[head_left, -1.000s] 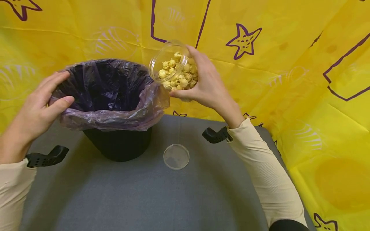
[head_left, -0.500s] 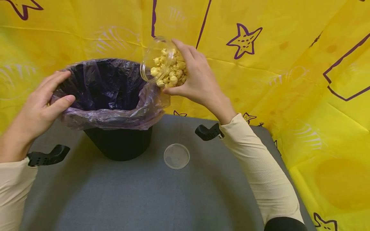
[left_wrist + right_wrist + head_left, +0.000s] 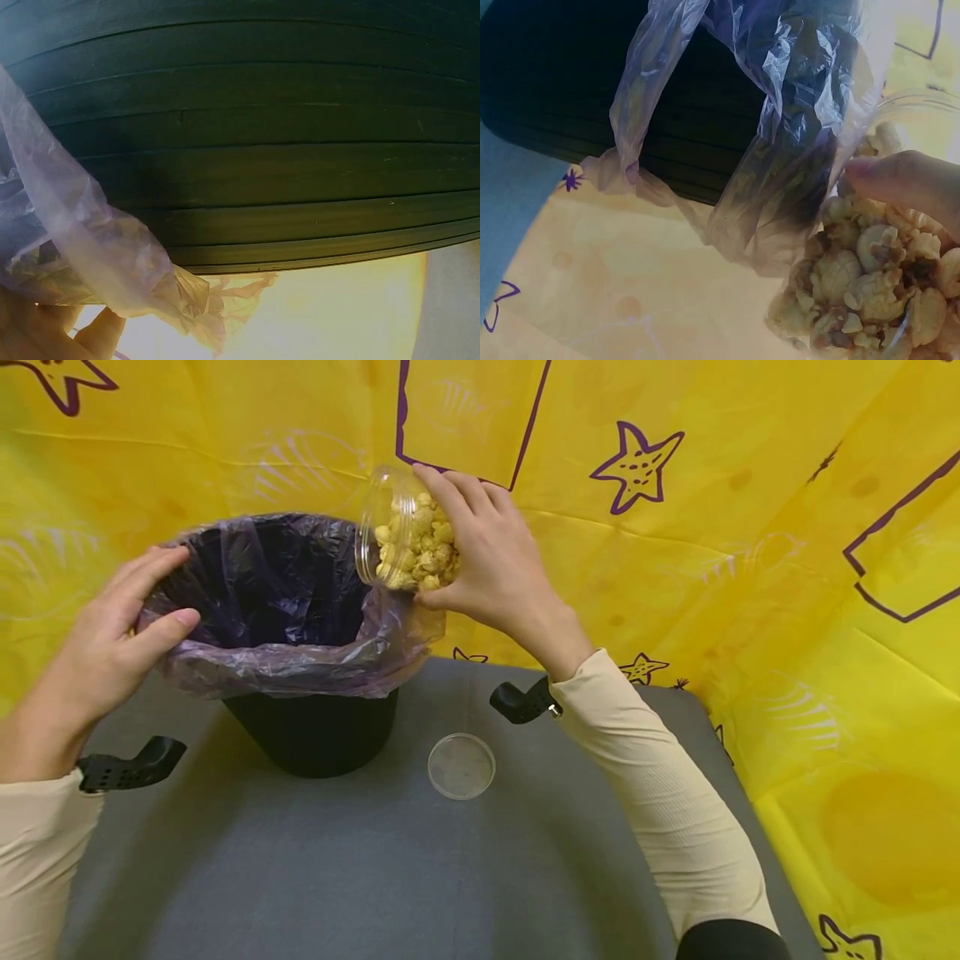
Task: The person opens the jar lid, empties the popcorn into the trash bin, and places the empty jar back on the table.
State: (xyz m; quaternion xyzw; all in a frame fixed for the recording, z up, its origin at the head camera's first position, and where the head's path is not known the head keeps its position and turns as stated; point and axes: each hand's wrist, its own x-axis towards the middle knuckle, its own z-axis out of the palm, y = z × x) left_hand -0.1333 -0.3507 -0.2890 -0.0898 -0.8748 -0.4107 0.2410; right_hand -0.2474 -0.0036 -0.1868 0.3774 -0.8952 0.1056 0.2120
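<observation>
At the right rim of a black trash bin [image 3: 322, 735], my right hand [image 3: 498, 556] grips a clear plastic jar [image 3: 381, 527] of popcorn [image 3: 423, 552]. The jar lies tilted on its side, its mouth facing left over the bin's edge. In the right wrist view the thumb [image 3: 907, 180] presses along the jar beside the popcorn [image 3: 885, 277]. A translucent purplish bag [image 3: 300, 668] lines the bin and folds over its rim. My left hand [image 3: 112, 627] grips the bin's left rim through the bag, thumb and fingers over the edge. In the left wrist view the bag [image 3: 97, 232] partly covers those fingers.
A round clear lid [image 3: 461, 766] lies flat on the grey table [image 3: 360, 868], right of the bin's base. Behind and to the right hangs a yellow cloth [image 3: 750, 527] with starfish drawings. Black wrist mounts [image 3: 517, 702] stick out from both sleeves.
My right hand has moved left with the popcorn jar, turning its mouth further toward the bin. The left hand keeps its hold on the rim.
</observation>
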